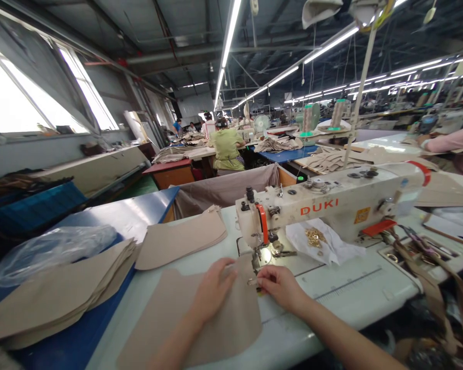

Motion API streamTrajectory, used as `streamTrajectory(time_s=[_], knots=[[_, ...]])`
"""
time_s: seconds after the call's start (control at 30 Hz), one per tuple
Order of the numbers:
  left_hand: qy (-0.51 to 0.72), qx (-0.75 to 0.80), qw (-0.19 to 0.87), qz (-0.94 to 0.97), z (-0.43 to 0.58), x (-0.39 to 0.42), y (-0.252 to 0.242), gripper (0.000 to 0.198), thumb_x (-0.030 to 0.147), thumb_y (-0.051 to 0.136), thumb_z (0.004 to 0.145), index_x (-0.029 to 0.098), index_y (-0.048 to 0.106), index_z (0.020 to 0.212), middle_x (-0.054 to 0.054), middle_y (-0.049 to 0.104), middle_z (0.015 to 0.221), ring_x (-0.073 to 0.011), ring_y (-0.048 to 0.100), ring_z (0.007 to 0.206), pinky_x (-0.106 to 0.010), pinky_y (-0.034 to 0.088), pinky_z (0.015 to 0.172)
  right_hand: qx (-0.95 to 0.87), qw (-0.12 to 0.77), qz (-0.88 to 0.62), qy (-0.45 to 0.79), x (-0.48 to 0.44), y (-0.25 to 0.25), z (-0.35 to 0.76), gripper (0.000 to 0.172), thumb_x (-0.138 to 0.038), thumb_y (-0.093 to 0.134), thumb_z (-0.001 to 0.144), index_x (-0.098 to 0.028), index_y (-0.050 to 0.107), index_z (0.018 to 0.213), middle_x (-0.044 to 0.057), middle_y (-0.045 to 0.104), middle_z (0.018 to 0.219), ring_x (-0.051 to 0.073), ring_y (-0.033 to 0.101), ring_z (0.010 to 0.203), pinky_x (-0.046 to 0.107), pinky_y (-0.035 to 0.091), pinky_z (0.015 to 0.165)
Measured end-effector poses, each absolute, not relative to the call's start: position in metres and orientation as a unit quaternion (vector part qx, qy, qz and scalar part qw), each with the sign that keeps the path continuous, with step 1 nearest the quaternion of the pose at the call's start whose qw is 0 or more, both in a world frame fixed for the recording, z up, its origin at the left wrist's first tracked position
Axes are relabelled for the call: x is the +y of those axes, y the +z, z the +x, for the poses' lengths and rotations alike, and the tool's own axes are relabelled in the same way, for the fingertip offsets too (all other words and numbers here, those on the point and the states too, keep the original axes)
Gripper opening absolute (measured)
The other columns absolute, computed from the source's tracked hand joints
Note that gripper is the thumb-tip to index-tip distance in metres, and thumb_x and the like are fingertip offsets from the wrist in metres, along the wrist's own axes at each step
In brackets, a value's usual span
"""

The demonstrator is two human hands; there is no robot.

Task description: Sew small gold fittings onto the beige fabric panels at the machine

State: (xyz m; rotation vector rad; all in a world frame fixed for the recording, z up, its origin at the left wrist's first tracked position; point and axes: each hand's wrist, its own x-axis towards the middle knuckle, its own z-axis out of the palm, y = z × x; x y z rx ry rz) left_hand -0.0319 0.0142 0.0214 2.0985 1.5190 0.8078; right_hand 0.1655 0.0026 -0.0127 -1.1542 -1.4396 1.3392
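Observation:
My left hand (pixel 215 288) lies on a beige fabric panel (pixel 177 318), fingers stretched out and pressing it against the pale sewing table (pixel 293 318). At the panel's right edge, my right hand (pixel 280 288) is closed in a pinch on what looks like a small metal ring (pixel 251 281); the fingertips partly hide it. Both hands are just in front of the needle area of a white sewing machine (pixel 285 205). A white plastic bag (pixel 337 249) with many small gold-coloured metal pieces (pixel 315 237) lies under the machine's arm.
Beige panels are stacked behind (pixel 181 239) my left hand, and another stack (pixel 61 293) lies on a blue surface at left, beside clear plastic wrap (pixel 54 249). Straps (pixel 428 288) and scissors (pixel 422 240) sit at right. A co-worker's sleeve (pixel 457 141) shows at far right.

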Motion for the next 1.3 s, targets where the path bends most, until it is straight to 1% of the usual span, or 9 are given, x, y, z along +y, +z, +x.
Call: streamTrajectory(time_s=[0.07, 0.13, 0.3, 0.57, 0.73, 0.83, 0.97, 1.2, 1.3], knots=[[0.270, 0.546, 0.108, 0.786, -0.038, 0.014, 0.014, 0.020, 0.031, 0.051, 0.081, 0.019, 0.062, 0.094, -0.008, 0.064, 0.100, -0.0250, 0.057, 0.096, -0.043, 0.045, 0.088, -0.564, 0.406, -0.473, 0.542, 0.004, -0.014, 0.166, 0.010, -0.012, 0.054, 0.072, -0.017, 0.056, 0.063, -0.005, 0.055, 0.055, 0.010, 0.054, 0.051, 0.020, 0.044, 0.053], [0.239, 0.540, 0.043, 0.806, -0.038, 0.010, 0.005, 0.018, 0.028, 0.050, 0.082, 0.019, 0.061, 0.093, -0.008, 0.062, 0.098, -0.0254, 0.055, 0.096, -0.043, 0.045, 0.086, -0.555, 0.390, -0.488, 0.550, 0.008, -0.013, 0.167, 0.010, -0.011, 0.054, 0.071, -0.017, 0.055, 0.063, -0.006, 0.054, 0.053, 0.009, 0.053, 0.048, 0.019, 0.043, 0.049], [0.178, 0.590, -0.027, 0.787, -0.025, -0.014, -0.005, 0.015, 0.025, 0.048, 0.085, 0.017, 0.059, 0.090, -0.008, 0.058, 0.093, -0.0261, 0.053, 0.089, -0.043, 0.045, 0.081, -0.545, 0.337, -0.527, 0.558, 0.021, -0.003, 0.161, 0.014, -0.007, 0.052, 0.070, -0.017, 0.055, 0.061, -0.007, 0.054, 0.049, 0.008, 0.053, 0.043, 0.017, 0.040, 0.044], [0.179, 0.586, -0.042, 0.789, -0.019, -0.025, -0.003, 0.013, 0.024, 0.052, 0.083, 0.018, 0.059, 0.092, -0.007, 0.059, 0.093, -0.0258, 0.055, 0.089, -0.041, 0.047, 0.079, -0.563, 0.226, -0.544, 0.579, 0.037, 0.014, 0.152, 0.020, -0.006, 0.055, 0.069, -0.015, 0.053, 0.051, -0.006, 0.052, 0.042, 0.006, 0.053, 0.037, 0.013, 0.037, 0.037], [0.232, 0.534, -0.054, 0.811, -0.014, -0.019, -0.007, 0.017, 0.021, 0.049, 0.084, 0.018, 0.057, 0.098, -0.008, 0.061, 0.097, -0.0245, 0.057, 0.092, -0.040, 0.049, 0.079, -0.573, 0.194, -0.550, 0.575, 0.036, 0.021, 0.153, 0.024, -0.003, 0.051, 0.069, -0.016, 0.051, 0.049, -0.007, 0.052, 0.040, 0.006, 0.052, 0.034, 0.013, 0.039, 0.035], [0.271, 0.476, -0.023, 0.836, -0.006, -0.012, -0.007, 0.015, 0.018, 0.044, 0.087, 0.020, 0.058, 0.089, -0.005, 0.063, 0.090, -0.0209, 0.058, 0.085, -0.037, 0.050, 0.077, -0.582, 0.185, -0.555, 0.565, 0.036, 0.025, 0.153, 0.026, -0.002, 0.052, 0.068, -0.017, 0.049, 0.046, -0.007, 0.051, 0.037, 0.006, 0.051, 0.033, 0.013, 0.039, 0.035], [0.295, 0.439, 0.004, 0.849, 0.002, -0.003, -0.008, 0.020, 0.015, 0.040, 0.089, 0.020, 0.058, 0.081, -0.004, 0.063, 0.081, -0.0187, 0.058, 0.078, -0.034, 0.052, 0.074, -0.603, 0.174, -0.558, 0.543, 0.039, 0.025, 0.153, 0.027, -0.002, 0.052, 0.066, -0.018, 0.048, 0.044, -0.007, 0.049, 0.035, 0.007, 0.049, 0.031, 0.015, 0.039, 0.035], [0.293, 0.428, 0.009, 0.855, 0.007, 0.003, -0.011, 0.024, 0.013, 0.039, 0.087, 0.019, 0.058, 0.075, -0.005, 0.064, 0.079, -0.0187, 0.059, 0.078, -0.033, 0.052, 0.072, -0.674, 0.145, -0.550, 0.472, 0.046, 0.021, 0.156, 0.023, -0.005, 0.052, 0.067, -0.018, 0.053, 0.047, -0.005, 0.053, 0.039, 0.011, 0.053, 0.036, 0.021, 0.044, 0.042], [0.290, 0.423, 0.013, 0.858, 0.007, 0.005, -0.010, 0.023, 0.013, 0.040, 0.086, 0.019, 0.058, 0.075, -0.005, 0.065, 0.079, -0.0186, 0.059, 0.077, -0.032, 0.052, 0.071, -0.725, 0.162, -0.544, 0.390, 0.042, 0.017, 0.162, 0.016, -0.010, 0.053, 0.070, -0.017, 0.061, 0.058, -0.002, 0.060, 0.049, 0.014, 0.060, 0.049, 0.023, 0.046, 0.052]])
